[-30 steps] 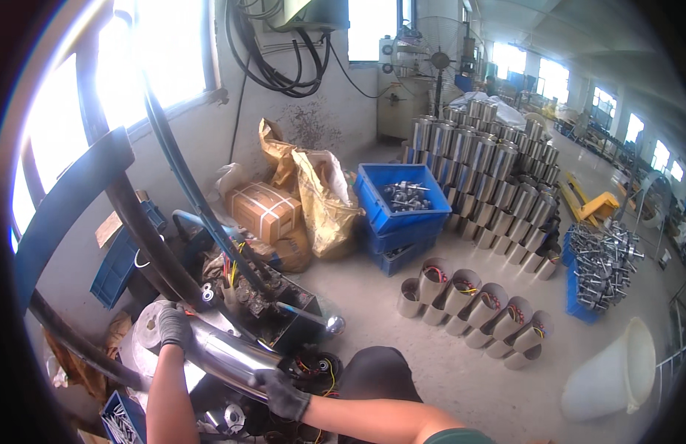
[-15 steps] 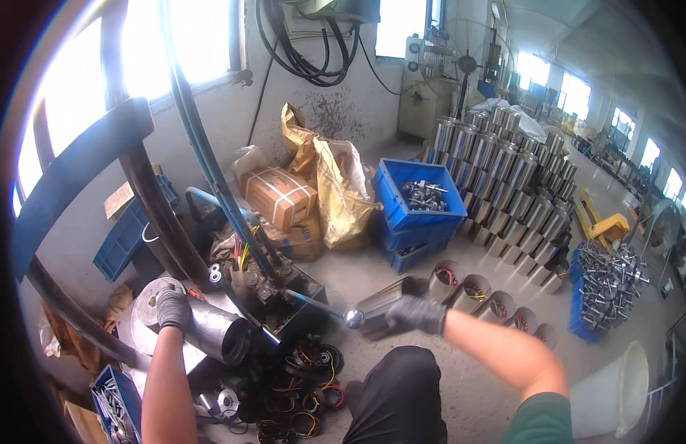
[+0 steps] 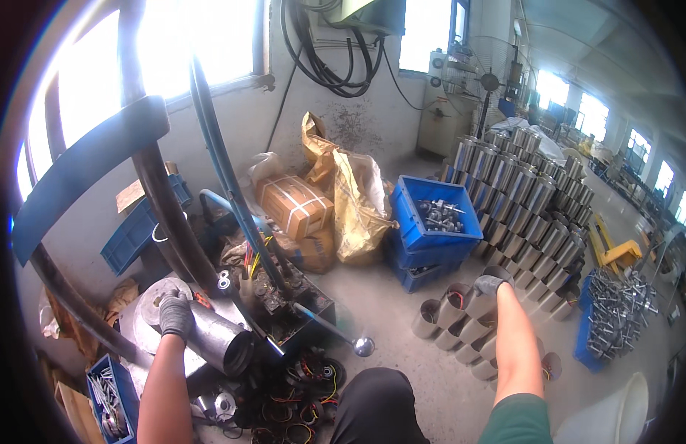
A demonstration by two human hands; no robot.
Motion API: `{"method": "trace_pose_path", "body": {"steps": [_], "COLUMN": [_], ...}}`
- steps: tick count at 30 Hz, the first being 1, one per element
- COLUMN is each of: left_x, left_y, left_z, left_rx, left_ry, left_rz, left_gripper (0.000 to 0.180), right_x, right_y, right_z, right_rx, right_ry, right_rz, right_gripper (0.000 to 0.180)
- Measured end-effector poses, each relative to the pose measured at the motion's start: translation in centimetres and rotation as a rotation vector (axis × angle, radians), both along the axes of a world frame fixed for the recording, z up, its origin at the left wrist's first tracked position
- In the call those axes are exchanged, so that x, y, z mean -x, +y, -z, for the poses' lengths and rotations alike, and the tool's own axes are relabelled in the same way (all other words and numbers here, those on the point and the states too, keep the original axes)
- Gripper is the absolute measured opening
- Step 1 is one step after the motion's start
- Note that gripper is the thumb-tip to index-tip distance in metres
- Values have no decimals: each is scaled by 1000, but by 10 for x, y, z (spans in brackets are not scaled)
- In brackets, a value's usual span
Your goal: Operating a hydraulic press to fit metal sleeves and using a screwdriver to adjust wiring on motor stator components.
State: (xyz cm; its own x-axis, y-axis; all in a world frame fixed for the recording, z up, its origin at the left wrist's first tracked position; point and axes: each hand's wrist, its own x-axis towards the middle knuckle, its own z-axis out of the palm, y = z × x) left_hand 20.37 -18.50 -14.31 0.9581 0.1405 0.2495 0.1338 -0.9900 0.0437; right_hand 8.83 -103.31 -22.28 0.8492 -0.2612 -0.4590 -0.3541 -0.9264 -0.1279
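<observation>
My left hand (image 3: 176, 314), in a grey glove, grips the rear end of a steel cylinder (image 3: 223, 345) that lies on a round metal plate (image 3: 147, 297) at the lower left. My right hand (image 3: 489, 284), also gloved, is stretched out to the right and rests on the rim of one of several open steel cylinders (image 3: 448, 314) standing slanted on the concrete floor. Its fingers curl over the rim, and whether they grip it is unclear.
A lever with a chrome ball knob (image 3: 362, 345) sticks out of a dark machine with wires. Behind are a taped cardboard box (image 3: 294, 204), a yellow sack (image 3: 355, 211), a blue crate of parts (image 3: 434, 229), a tall cylinder stack (image 3: 522, 200), a white bucket (image 3: 616, 411) and thick black hoses (image 3: 165, 200).
My right arm has swung from the machine out to the right, past the lever knob, onto the floor cylinders. My left hand stays on the lying cylinder. The view has shifted slightly.
</observation>
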Motion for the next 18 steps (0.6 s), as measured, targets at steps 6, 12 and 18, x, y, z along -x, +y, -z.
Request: {"method": "trace_pose_path", "body": {"steps": [6, 12, 18], "left_x": [1, -24, -5], "left_y": [9, 21, 18], "left_z": [7, 43, 27], "left_rx": [-31, -162, 135], "left_ry": [-107, -127, 19], "left_rz": [14, 129, -30], "left_gripper": [41, 38, 45], "right_x": [1, 9, 27], "right_y": [44, 35, 175], "right_z": [-36, -34, -87], "right_rx": [18, 305, 412], "right_ry": [-168, -193, -465], "right_rz": [415, 308, -42], "right_gripper": [49, 81, 47]}}
